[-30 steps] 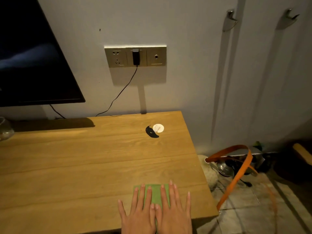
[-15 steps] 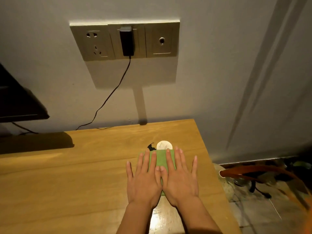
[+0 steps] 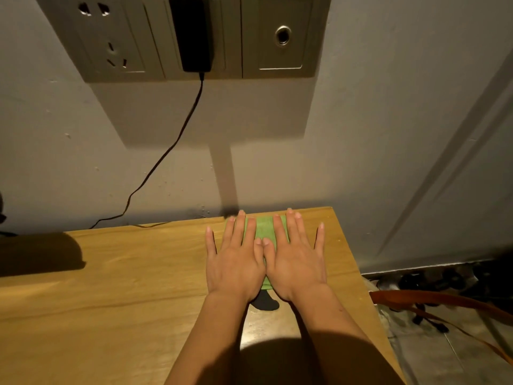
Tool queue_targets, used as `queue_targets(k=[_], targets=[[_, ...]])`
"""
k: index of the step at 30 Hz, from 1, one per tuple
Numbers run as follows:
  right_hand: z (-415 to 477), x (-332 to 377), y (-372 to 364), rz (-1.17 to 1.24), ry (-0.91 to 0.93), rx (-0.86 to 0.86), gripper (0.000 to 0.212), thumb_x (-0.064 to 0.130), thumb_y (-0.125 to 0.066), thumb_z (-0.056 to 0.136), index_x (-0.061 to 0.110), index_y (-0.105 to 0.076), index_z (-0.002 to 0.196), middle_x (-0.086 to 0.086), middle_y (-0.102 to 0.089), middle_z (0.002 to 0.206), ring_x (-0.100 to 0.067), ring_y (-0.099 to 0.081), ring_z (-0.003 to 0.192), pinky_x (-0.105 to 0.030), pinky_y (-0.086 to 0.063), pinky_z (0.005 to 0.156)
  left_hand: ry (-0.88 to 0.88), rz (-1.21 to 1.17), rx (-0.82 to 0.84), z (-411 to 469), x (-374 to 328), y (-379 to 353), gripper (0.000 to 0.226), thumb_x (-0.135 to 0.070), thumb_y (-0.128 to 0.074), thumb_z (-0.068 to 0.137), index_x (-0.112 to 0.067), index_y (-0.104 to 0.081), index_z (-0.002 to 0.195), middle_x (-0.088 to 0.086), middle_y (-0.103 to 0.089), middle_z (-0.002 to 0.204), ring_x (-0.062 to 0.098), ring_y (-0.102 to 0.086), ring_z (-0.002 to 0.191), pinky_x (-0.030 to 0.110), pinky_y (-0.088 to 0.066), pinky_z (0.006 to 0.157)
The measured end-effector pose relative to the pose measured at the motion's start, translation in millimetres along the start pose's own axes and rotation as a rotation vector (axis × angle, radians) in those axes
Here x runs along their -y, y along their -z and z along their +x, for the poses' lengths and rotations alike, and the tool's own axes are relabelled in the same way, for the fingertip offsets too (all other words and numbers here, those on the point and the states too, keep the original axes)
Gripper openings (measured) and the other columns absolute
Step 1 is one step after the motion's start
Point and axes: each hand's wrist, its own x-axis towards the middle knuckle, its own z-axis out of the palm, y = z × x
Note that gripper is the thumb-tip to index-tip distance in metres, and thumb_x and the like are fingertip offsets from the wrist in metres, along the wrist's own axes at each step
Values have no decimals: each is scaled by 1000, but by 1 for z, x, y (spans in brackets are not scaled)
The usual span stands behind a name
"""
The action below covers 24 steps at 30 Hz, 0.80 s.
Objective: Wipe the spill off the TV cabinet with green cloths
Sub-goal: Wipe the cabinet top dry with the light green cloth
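Both hands flat, palms down, side by side on green cloth (image 3: 263, 230) at far right of desk (image 3: 111, 273), close to wall. Left hand (image 3: 236, 262) and right hand (image 3: 295, 261): fingers spread, nothing clamped, pressing only. Cloth soft, thin, light (likely bunches if pushed by one edge); best held under flat palms. Dark spill (image 3: 265, 302) shows near side, between wrists.

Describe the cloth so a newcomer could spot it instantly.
Find the light wooden cabinet top below the wall socket panel. At its back edge, against the wall, lies a folded green cloth pinned under the left hand and right hand; nothing else is green.
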Motion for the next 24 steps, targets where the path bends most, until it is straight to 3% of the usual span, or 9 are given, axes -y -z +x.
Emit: queue_targets(k=[10, 24], targets=[[16, -3, 0, 20, 23, -16, 65, 52, -3, 97, 24, -2, 156, -4, 5, 165, -18, 15, 150, -57, 15, 116, 3, -12, -20, 11, -2, -1, 57, -43, -4, 100, -29, -3, 155, -9, 0, 165, 12, -2, 150, 52, 7, 120], [-4, -4, -4, 38, 11, -59, 66, 53, -7, 97, 25, 0, 156, -5, 1, 165, -18, 10, 151, -59, 17, 114, 10, 40, 11, -10, -5, 1, 59, -41, -2, 100, -23, 8, 155, -6, 9, 164, 11, 9, 150, 55, 11, 118]])
